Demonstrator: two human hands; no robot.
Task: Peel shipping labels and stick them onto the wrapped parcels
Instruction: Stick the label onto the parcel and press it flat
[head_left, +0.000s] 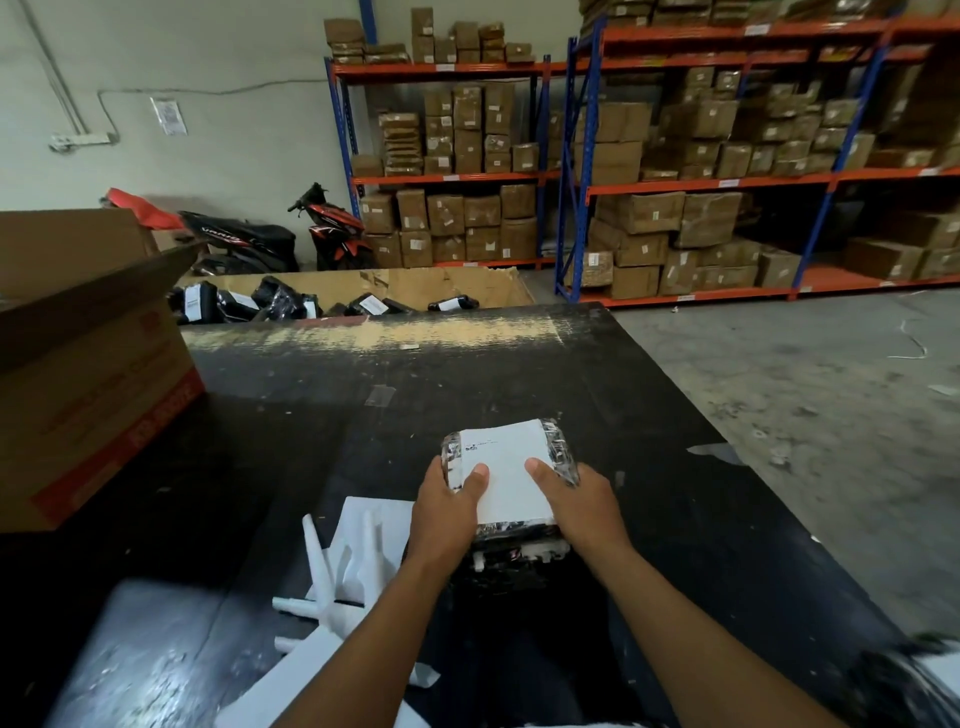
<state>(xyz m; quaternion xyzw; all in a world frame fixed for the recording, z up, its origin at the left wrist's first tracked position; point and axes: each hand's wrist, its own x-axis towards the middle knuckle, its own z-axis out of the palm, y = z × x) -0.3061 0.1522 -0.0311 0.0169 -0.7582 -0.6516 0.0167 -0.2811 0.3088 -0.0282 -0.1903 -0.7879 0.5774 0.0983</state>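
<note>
A parcel wrapped in shiny black plastic (560, 456) sits low in the middle of the black table (519, 374). A white shipping label (506, 462) covers most of its top face. My left hand (445, 512) grips the parcel's left side, thumb pressed on the label. My right hand (582, 501) grips the right side, thumb on the label too. Another black wrapped parcel (519, 551) lies just below it, partly hidden by my hands. White backing sheets and curled paper strips (353, 551) lie to the left of my left arm.
A large open cardboard box (88, 364) stands on the table's left. Beyond the far edge, a cardboard bin (467, 286) holds several labelled black parcels (280, 301). Shelving racks (675, 182) full of brown boxes and two parked scooters (291, 239) stand behind.
</note>
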